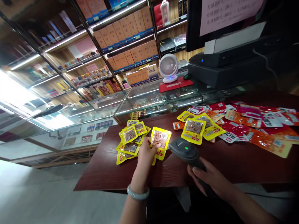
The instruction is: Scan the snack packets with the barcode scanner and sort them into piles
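Just packet near table edge

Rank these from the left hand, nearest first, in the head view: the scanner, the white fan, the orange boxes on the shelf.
From the left hand:
1. Scanner, just to its right, in the right hand.
2. White fan, farther back on the glass counter.
3. Orange boxes, high on the shelf behind.

Dark red wooden counter, yellow snack packets heaped left, red and orange packets spread right

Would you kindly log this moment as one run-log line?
left hand: holds yellow snack packet | right hand: grips barcode scanner | wooden counter: snack packets spread
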`<state>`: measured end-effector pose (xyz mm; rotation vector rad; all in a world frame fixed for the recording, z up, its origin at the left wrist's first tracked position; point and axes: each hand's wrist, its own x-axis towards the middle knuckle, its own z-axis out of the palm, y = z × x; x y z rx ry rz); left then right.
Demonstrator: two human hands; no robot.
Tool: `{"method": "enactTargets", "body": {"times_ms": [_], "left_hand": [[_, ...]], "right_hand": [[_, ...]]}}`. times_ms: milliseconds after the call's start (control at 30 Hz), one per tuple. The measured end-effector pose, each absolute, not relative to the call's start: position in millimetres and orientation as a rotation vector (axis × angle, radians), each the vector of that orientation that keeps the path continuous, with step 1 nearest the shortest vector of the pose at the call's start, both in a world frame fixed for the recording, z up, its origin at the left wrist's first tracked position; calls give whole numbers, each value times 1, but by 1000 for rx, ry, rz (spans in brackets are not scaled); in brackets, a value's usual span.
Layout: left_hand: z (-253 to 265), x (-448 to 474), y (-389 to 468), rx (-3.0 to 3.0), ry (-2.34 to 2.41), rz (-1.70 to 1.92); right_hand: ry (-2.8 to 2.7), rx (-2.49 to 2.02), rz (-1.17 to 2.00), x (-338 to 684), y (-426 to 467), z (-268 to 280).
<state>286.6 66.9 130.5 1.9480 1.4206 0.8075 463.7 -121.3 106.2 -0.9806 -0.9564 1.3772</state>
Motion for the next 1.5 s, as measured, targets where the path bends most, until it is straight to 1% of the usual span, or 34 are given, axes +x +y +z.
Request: {"method": "enactTargets", "body": {"times_ms": [100, 133, 200, 267, 367, 433, 533, 633, 933, 1067, 1233, 1333, 1500], "left_hand": [[128, 317, 64, 1806, 1108, 884], [128, 326, 63, 1782, 972, 866], [133, 334, 61, 1854, 875, 820], [140, 326, 58, 2099, 1026, 740], [150, 291, 56, 2473, 1539, 502], [152, 267, 57, 2552, 1818, 296], [148, 247, 58, 2575, 1937, 62], [143, 247, 58, 2574, 1875, -16], [141, 254, 53, 2610, 1912, 61], [137, 253, 55, 2474, 1746, 69], [127, 258, 56, 2153, 1583, 406], [124, 260, 56, 2094, 1485, 603], [126, 256, 57, 2119, 1434, 628]], "right_hand": [[-895, -1005, 1378, 465, -123, 102], [-874, -1019, 1374, 465, -124, 100], [-848, -1034, 1371, 466, -126, 97], [-834, -1041, 1383, 468, -128, 95], [-822, -1022, 1416, 469, -128, 92], [-813, -988, 1436, 470, -127, 91], [-804, -962, 1462, 469, -123, 91], [-804, -957, 1461, 468, -121, 93], [-872, -984, 1432, 468, -123, 93], [-909, -1016, 1426, 467, -122, 93], [-1001, -1032, 1412, 467, -120, 93], [-1016, -1046, 1405, 467, -119, 94], [-1010, -995, 1411, 466, -119, 97]]}}
